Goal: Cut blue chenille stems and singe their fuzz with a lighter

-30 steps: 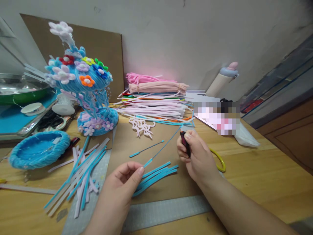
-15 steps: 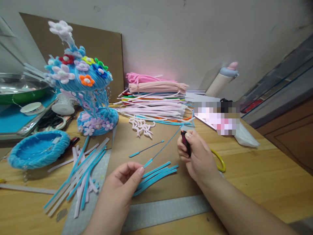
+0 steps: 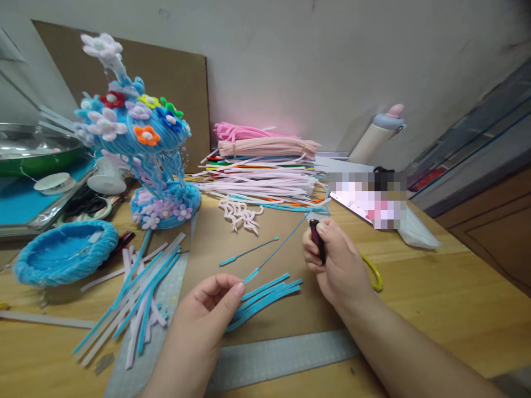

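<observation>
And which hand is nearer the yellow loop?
Right: the right hand is beside the yellow loop, partly hiding it; the left hand is well off to its left.

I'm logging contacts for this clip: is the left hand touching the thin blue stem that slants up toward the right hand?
Touching. The head view shows the left hand pinching the near end of the thin blue stem.

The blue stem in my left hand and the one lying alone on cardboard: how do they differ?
The held stem is pinched by the left hand; the lying stem rests on the cardboard. The held stem's thin stretch looks longer than the lying stem's. The held stem's near end is hidden in the hand; the lying stem shows both ends. Both have a fuzzy blue and a thin dark part.
</observation>
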Motion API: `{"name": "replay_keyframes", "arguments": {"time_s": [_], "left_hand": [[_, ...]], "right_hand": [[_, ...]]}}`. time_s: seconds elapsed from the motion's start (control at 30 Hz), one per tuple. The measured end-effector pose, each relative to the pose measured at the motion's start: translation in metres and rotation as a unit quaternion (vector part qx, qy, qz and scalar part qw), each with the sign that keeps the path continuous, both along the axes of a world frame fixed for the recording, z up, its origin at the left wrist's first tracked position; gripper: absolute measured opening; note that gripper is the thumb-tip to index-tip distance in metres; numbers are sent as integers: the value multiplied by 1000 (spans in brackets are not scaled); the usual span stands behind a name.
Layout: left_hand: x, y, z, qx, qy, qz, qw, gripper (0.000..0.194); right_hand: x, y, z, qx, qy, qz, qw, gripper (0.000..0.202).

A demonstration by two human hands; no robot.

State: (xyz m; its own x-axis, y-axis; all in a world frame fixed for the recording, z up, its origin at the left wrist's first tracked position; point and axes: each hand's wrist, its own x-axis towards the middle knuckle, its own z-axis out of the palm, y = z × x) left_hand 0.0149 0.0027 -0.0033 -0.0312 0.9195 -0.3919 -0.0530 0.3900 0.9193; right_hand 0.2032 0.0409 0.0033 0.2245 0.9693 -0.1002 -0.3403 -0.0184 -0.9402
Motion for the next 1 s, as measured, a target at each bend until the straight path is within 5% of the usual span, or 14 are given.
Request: {"name": "replay_keyframes", "arguments": {"time_s": [1.0], "left_hand": [[-2, -1, -4, -1, 4, -10, 1000, 23]], "right_hand": [[-3, 0, -1, -3, 13, -7, 1000, 33]]}}
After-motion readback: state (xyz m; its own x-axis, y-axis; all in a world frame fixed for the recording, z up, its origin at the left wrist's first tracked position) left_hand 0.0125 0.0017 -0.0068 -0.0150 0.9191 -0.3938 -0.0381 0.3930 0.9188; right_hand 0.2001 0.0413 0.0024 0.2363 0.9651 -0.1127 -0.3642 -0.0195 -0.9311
